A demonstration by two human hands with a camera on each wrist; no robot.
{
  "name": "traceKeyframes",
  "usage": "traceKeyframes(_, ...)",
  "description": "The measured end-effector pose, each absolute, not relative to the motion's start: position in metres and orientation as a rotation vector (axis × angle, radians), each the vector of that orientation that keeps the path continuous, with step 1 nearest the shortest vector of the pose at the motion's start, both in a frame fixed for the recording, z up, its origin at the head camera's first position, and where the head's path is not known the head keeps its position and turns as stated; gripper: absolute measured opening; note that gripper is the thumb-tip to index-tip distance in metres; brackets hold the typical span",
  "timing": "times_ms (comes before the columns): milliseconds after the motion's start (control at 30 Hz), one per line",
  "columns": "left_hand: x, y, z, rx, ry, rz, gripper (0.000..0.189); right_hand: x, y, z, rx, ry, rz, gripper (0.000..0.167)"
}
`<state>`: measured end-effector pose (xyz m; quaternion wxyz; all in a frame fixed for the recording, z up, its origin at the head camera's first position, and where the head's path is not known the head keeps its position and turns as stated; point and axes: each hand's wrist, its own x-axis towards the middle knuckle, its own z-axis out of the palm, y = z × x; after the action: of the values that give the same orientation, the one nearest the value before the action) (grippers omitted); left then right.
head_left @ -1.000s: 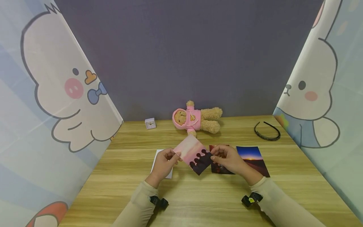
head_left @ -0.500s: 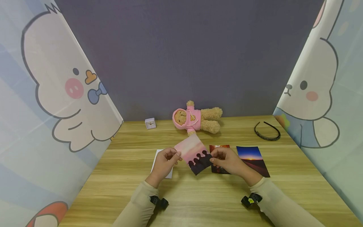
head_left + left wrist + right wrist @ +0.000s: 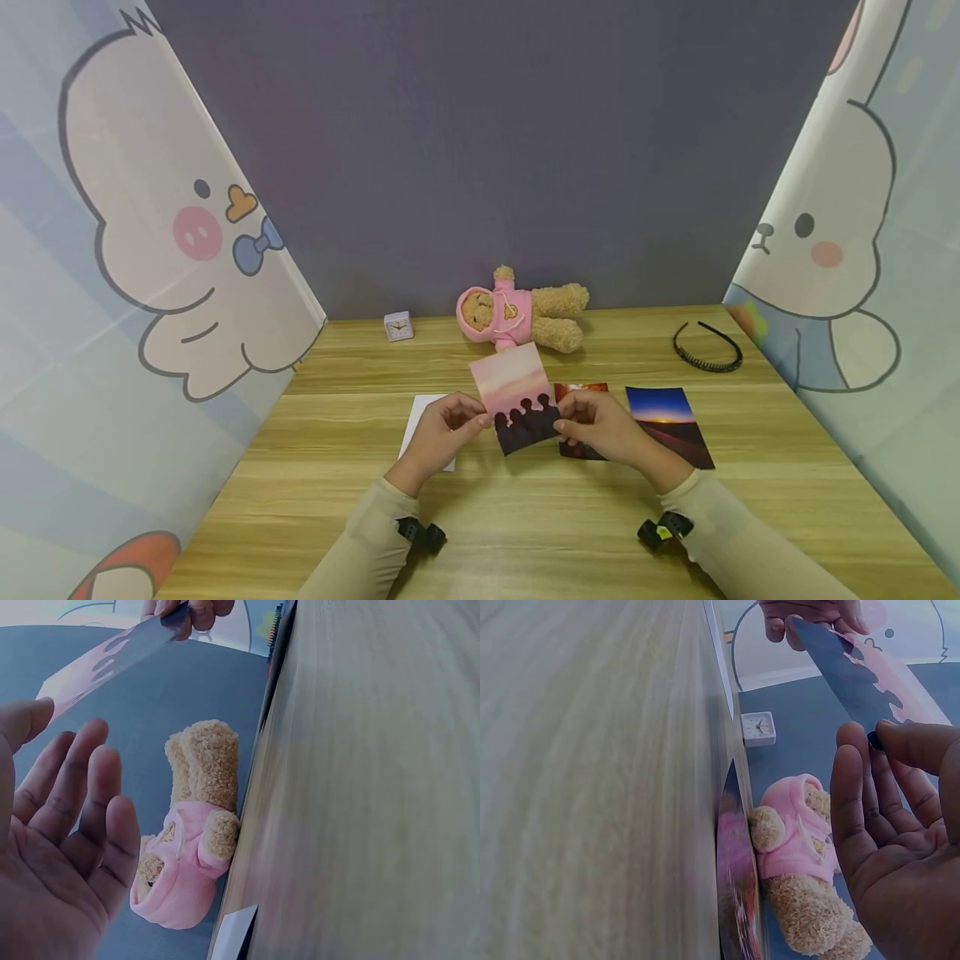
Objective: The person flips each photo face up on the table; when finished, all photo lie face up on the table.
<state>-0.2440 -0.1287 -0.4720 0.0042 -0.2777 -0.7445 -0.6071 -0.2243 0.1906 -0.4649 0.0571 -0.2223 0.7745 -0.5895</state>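
A photo print (image 3: 517, 400) of dark figures under a pink sky is held up over the table. My right hand (image 3: 603, 427) pinches its lower right corner between thumb and index finger. At the print's left edge is my left hand (image 3: 437, 440). In the left wrist view the left thumb (image 3: 30, 721) touches that edge, while the left fingers (image 3: 90, 787) are loosely bent with a gap between them and the thumb. A red-toned print (image 3: 581, 448) lies on the table, partly hidden by my right hand. Right of it lies a sunset print (image 3: 667, 417).
A white card (image 3: 420, 411) lies on the wooden table (image 3: 525, 533), partly behind my left hand. Along the back are a small white clock (image 3: 398, 327) and a teddy bear (image 3: 517, 315) in a pink hoodie, lying on its side. A black headband (image 3: 708, 364) lies at the right.
The held print has turned counterclockwise and now stands more upright. My left thumb has gone from over the print's corner to its left edge. The right hand has barely moved.
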Motion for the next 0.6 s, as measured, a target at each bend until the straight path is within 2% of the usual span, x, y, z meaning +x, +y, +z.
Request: traceKeyframes(600,-0.2434,-0.1273,-0.4731,-0.929,-2.423,-1.856,0.018,-0.2195,0.1818,-0.4655,-0.673,2.137,-1.88,0.015)
